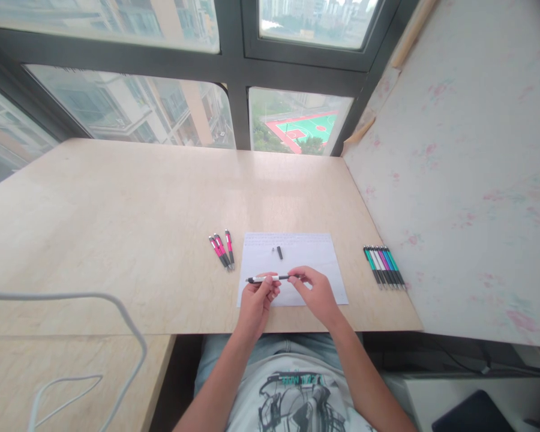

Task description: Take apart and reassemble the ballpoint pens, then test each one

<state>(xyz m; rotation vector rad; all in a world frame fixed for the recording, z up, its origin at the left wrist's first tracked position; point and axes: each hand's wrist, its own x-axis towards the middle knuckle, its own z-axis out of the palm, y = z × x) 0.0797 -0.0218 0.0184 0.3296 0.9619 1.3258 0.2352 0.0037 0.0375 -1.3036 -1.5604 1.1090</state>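
My left hand (255, 303) is closed round the white barrel of a pen (270, 278), held level just above the paper. The pen's clicker end points left. From the barrel's right end juts a thin dark rod (284, 277), which looks like a refill. My right hand (315, 294) pinches the far end of this rod, its tip partly hidden by the fingers. Beyond the hands, a black pen grip (279, 252) and a tiny metal pen tip (272, 249) lie apart on the white sheet of paper (315, 258), which has writing along its top.
Three pink and black pens (222, 249) lie left of the paper. Several pens in green, white, purple and blue (384, 267) form a row at right, near the wall (454, 180). A grey cable (117, 306) arches over the left side of the wooden table (130, 222). Windows stand behind.
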